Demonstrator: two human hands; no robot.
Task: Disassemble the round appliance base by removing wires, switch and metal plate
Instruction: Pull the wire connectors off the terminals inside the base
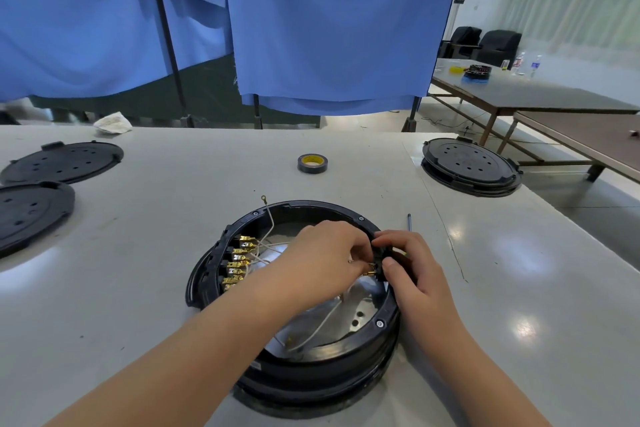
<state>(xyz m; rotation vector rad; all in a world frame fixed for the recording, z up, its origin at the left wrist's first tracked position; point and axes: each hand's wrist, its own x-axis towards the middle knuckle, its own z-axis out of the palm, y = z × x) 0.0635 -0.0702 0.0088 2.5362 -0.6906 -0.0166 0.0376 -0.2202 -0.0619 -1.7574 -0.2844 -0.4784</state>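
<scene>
Showing, on a pale grey counter [346, 163], a round black appliance base [329, 362], open at the top, near the counter's front edge. Inside the base: a shiny metal plate [360, 302] across the floor, a row of brass terminals [239, 262] along the left inner wall, and white wires [268, 248] running from them toward the base's centre, one wire rising past the far rim and ending in a ring lug. At the base's right rim: both hands met over a small black switch [379, 258] with brass contacts. Left hand [325, 260] reaching in across the base, fingers [360, 250] curled and pinched close at the switch's inner side; whether closed on a wire end or on a contact, not discernible. Right hand [410, 269] lying over the rim from outside, thumb and fingers closed on the switch body. Beyond the base: a roll of tape [312, 163] with a yellow core. Just right of the base, past the right hand: a thin metal rod [409, 221]. Far left of the base: two flat black covers [62, 163]. Far right of the base, at the counter's corner: another black round unit [471, 166]. Behind the counter: hanging blue cloth [329, 21].
</scene>
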